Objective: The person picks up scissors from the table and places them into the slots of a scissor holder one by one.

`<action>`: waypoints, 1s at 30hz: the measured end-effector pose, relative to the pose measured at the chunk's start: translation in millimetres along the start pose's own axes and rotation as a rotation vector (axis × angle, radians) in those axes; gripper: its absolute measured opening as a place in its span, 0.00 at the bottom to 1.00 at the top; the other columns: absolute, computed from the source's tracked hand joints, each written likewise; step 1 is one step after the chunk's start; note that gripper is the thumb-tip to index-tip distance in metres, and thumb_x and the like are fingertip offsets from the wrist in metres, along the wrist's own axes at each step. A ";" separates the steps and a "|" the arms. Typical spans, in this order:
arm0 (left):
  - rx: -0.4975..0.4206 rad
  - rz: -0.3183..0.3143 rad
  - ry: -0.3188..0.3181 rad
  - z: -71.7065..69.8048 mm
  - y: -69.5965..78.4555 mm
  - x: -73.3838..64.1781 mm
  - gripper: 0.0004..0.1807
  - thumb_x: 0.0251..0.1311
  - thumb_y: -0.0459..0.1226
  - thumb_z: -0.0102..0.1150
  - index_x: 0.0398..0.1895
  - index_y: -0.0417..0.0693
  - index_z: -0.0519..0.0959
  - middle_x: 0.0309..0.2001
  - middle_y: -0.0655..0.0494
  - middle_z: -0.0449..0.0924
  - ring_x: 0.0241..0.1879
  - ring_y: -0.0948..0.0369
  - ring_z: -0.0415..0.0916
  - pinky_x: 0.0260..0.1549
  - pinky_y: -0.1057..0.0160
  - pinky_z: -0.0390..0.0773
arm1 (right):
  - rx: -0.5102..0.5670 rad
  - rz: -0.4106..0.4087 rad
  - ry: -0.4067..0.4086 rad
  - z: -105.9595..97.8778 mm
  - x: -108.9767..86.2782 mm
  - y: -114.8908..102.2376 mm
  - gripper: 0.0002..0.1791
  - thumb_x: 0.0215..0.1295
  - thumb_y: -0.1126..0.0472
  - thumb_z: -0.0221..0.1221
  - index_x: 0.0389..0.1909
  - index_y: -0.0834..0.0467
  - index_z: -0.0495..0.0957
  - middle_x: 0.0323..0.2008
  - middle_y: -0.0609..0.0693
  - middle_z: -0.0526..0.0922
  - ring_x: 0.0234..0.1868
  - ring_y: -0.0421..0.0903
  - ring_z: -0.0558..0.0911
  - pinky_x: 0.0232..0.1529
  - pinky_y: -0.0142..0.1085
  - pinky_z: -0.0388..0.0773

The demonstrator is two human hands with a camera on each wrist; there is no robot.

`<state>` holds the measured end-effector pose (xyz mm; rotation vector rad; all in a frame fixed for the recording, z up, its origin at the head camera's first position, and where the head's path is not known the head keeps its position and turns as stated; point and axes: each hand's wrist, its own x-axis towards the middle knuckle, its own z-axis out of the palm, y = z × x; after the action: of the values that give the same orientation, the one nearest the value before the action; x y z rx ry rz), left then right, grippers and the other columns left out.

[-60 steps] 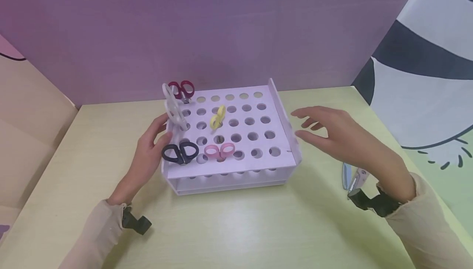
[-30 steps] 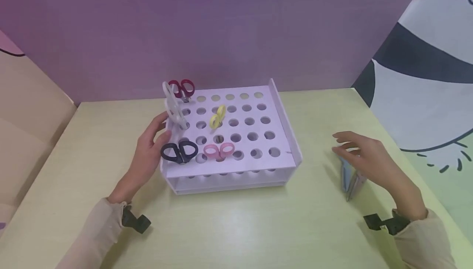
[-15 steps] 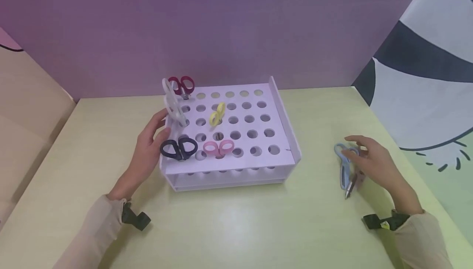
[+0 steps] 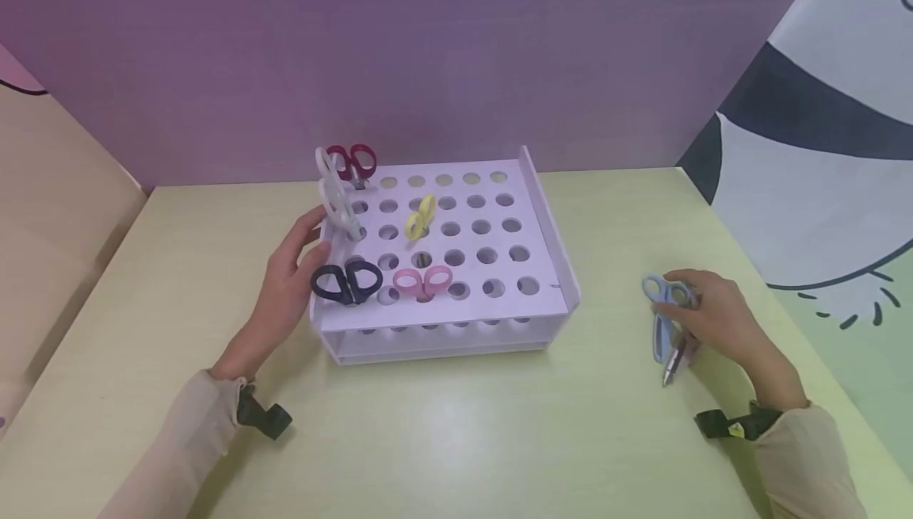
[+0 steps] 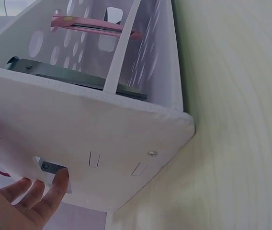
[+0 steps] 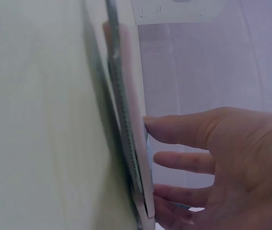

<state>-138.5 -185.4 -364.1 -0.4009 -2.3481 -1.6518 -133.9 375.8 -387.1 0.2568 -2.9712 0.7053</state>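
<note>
In the head view, my left hand (image 4: 278, 289) rests against the left side wall of a white rack (image 4: 471, 313) with rows of round holes. The left wrist view shows its fingers (image 5: 54, 191) at a slot in that wall. Several scissors stand in the rack by their blades, among them black scissors (image 4: 348, 283) and yellow scissors (image 4: 421, 218). At the right, my right hand (image 4: 716, 321) is at the blue scissors (image 4: 663, 337), thumb and forefinger either side of one handle ring. Partly under the hand lies a pink-handled tool (image 4: 678, 360) with a toothed metal edge.
White scissors (image 4: 335, 194), red scissors (image 4: 353, 162) and pink scissors (image 4: 423, 281) also stand in the rack. The pale wooden table (image 4: 456, 440) ends at a purple wall (image 4: 456, 51) behind. A mural wall (image 4: 820, 210) rises on the right.
My right hand has moved from beside the rack out to the right and down to the blue scissors, whose handles have come into sight. My left hand has stayed at the rack.
</note>
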 end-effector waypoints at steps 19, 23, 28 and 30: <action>-0.005 0.006 0.003 0.7 -2.9 -0.8 0.26 0.74 0.41 0.46 0.74 0.56 0.64 0.72 0.55 0.65 0.68 0.52 0.63 0.65 0.39 0.65 | -0.028 0.038 -0.024 -0.9 -1.3 -2.9 0.34 0.59 0.48 0.70 0.56 0.70 0.76 0.53 0.73 0.77 0.47 0.64 0.76 0.43 0.55 0.74; -0.005 0.001 -0.002 1.1 -2.8 -1.2 0.26 0.74 0.41 0.46 0.74 0.56 0.64 0.72 0.55 0.64 0.69 0.52 0.63 0.65 0.39 0.65 | -0.006 0.067 -0.015 -0.2 -2.1 -2.5 0.36 0.58 0.48 0.71 0.58 0.69 0.75 0.49 0.72 0.77 0.47 0.65 0.75 0.41 0.53 0.74; 0.018 0.006 -0.013 0.9 -0.2 -1.4 0.27 0.75 0.42 0.45 0.75 0.56 0.62 0.73 0.55 0.62 0.70 0.51 0.61 0.65 0.37 0.64 | 0.003 0.051 0.080 -1.3 -3.5 -6.1 0.29 0.60 0.55 0.70 0.57 0.67 0.76 0.39 0.67 0.78 0.41 0.62 0.77 0.34 0.42 0.70; 0.028 0.009 -0.014 0.4 0.8 -1.4 0.27 0.75 0.42 0.45 0.76 0.56 0.61 0.74 0.55 0.62 0.70 0.50 0.61 0.65 0.37 0.64 | 0.021 0.051 0.110 -2.3 -4.0 -8.2 0.26 0.62 0.57 0.69 0.57 0.67 0.77 0.41 0.69 0.80 0.43 0.65 0.80 0.35 0.40 0.71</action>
<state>-136.9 -184.9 -364.0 -0.4187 -2.3729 -1.6152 -128.4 370.2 -382.0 0.1392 -2.8769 0.7308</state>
